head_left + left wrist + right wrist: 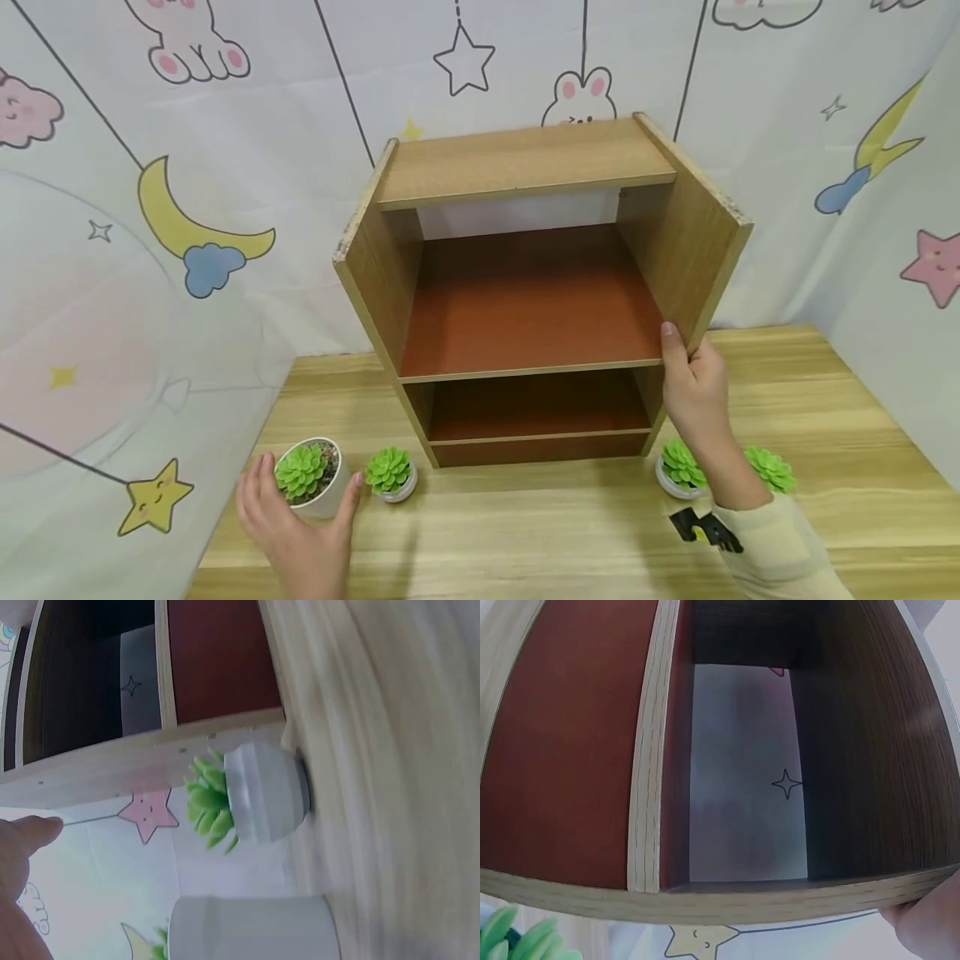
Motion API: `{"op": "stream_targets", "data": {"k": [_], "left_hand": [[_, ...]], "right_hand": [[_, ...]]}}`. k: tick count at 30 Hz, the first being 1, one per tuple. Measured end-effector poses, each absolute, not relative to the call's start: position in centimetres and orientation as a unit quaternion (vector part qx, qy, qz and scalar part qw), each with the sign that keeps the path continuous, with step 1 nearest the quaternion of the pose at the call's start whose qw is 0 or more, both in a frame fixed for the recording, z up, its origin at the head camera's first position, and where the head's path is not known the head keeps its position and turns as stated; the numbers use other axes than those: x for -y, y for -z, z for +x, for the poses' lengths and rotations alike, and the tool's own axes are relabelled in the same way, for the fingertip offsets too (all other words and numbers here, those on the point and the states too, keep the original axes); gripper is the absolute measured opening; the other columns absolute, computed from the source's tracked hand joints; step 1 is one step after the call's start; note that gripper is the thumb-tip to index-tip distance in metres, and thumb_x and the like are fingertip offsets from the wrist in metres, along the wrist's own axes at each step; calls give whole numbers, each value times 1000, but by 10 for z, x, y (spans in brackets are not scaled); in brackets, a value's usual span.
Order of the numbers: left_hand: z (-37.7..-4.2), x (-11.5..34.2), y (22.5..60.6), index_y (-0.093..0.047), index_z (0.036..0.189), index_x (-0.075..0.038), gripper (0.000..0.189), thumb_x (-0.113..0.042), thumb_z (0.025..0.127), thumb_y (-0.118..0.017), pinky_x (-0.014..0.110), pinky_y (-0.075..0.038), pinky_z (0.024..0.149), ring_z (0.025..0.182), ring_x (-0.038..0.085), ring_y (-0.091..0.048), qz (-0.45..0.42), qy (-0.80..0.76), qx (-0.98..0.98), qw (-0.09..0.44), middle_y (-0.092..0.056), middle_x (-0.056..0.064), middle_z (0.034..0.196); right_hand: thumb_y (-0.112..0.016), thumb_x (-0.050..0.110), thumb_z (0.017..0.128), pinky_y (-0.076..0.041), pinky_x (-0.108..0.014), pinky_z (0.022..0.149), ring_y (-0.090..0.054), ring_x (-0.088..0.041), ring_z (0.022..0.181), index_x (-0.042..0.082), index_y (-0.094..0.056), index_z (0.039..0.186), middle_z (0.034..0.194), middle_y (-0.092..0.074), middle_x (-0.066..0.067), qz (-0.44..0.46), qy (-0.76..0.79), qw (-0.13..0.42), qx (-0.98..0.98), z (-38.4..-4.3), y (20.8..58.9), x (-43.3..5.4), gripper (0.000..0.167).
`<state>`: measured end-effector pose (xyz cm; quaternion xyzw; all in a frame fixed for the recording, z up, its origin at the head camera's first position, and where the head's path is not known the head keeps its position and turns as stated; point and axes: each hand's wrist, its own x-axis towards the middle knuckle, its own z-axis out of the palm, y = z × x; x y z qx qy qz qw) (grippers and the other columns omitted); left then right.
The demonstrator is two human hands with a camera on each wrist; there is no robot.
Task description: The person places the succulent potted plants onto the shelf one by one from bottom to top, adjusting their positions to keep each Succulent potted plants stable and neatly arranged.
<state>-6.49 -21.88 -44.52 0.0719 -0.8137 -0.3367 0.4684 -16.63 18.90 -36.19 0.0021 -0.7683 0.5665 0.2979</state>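
Note:
A small wooden shelf unit (532,367) with reddish-brown boards stands on the table against the back cloth. My right hand (697,392) grips the front edge of its right side panel, thumb on the inner side and fingers around the outside. In the right wrist view, part of that hand (934,922) shows at the panel's edge. My left hand (296,525) is spread around a white pot (330,496) holding a green succulent (302,471); whether it touches the pot I cannot tell. The left wrist view shows the thumb (34,836) apart from the pot.
A smaller potted succulent (390,472) sits between the left pot and the shelf unit. Two more succulents, one in a small pot (675,479) and one further right (771,469), are partly behind my right forearm. Printed cloth (300,150) hangs around the wooden table (540,533).

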Motion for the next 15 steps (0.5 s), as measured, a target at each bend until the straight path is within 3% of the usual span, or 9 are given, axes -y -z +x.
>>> {"op": "stream_targets", "data": {"k": [2, 3, 9, 15], "left_hand": [[-64, 222, 444, -33, 150, -4, 108, -66, 72, -75, 59, -11, 111, 139, 40, -19, 79, 324, 819, 466, -31, 21, 151], [-64, 222, 443, -33, 150, -5, 108, -64, 72, -77, 59, -11, 111, 139, 39, -19, 83, 325, 821, 462, -31, 20, 151], [-61, 223, 442, -27, 154, -10, 116, -23, 61, -95, 58, -12, 112, 141, 35, -19, 123, 340, 836, 414, -26, 18, 154], [-62, 224, 442, -24, 155, -11, 121, -21, 59, -97, 57, -13, 112, 139, 36, -22, 159, 357, 831, 397, -26, 19, 153]], "right_hand": [[-50, 29, 104, -42, -21, 80, -57, -8, 96, -7, -64, 115, 104, -67, -16, 2, -561, 296, 773, -166, 363, -189, 40], [-49, 29, 104, -42, -21, 80, -57, -7, 97, -7, -64, 115, 106, -67, -16, 2, -559, 296, 775, -166, 363, -189, 40], [-49, 29, 104, -42, -21, 79, -57, -8, 95, -8, -64, 112, 105, -67, -17, 0, -555, 300, 776, -166, 364, -189, 40], [-50, 26, 104, -42, -21, 80, -57, -8, 96, -8, -64, 113, 106, -66, -17, 2, -560, 304, 771, -166, 364, -189, 37]]}}
